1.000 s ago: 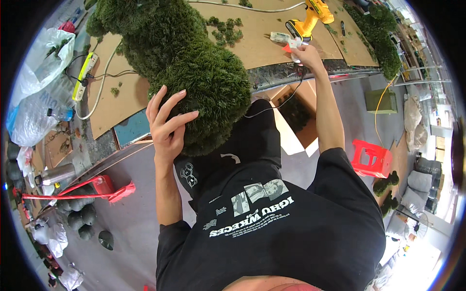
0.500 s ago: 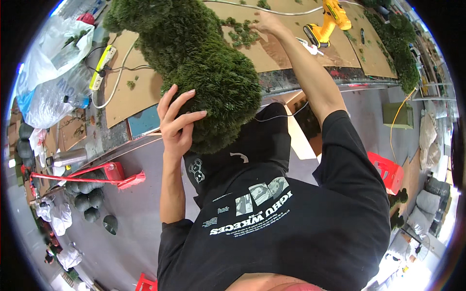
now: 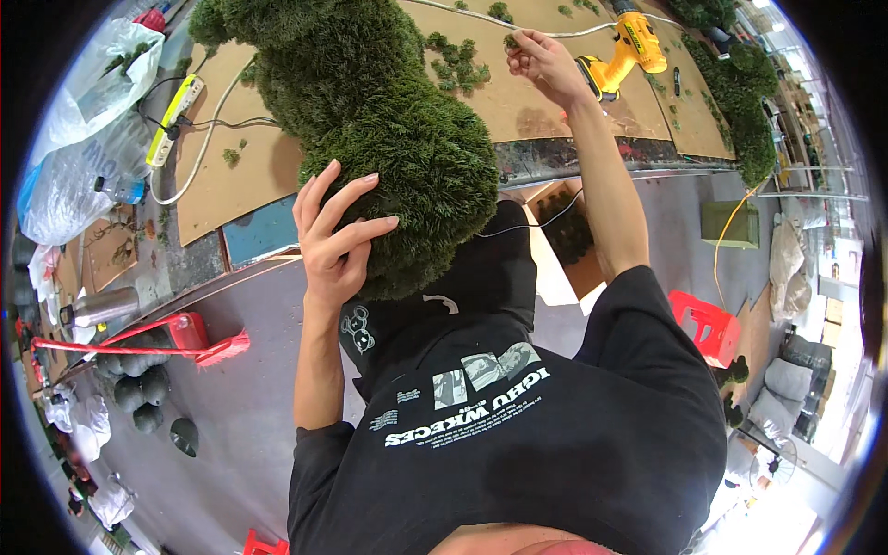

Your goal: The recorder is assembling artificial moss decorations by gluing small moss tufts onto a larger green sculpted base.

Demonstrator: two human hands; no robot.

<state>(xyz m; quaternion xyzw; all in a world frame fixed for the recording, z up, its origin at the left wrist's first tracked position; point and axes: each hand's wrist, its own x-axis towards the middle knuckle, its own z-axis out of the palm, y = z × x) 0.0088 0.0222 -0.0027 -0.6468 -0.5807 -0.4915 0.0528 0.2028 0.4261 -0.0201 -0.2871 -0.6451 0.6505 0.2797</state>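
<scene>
We pressed our left hand (image 3: 338,245) flat, fingers spread apart, on the round end of the big green mossy shape (image 3: 370,120), which lay on the brown bench (image 3: 231,185). Our right hand (image 3: 546,60) reached past the shape, its grip pinched on a small green tuft (image 3: 511,42), near the yellow drill (image 3: 624,55).

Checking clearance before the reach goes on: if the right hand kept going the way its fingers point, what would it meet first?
The right hand points up and left across the brown board. First in line look to be the loose green moss tufts, then the large green mossy figure. Depth is unclear.
</scene>
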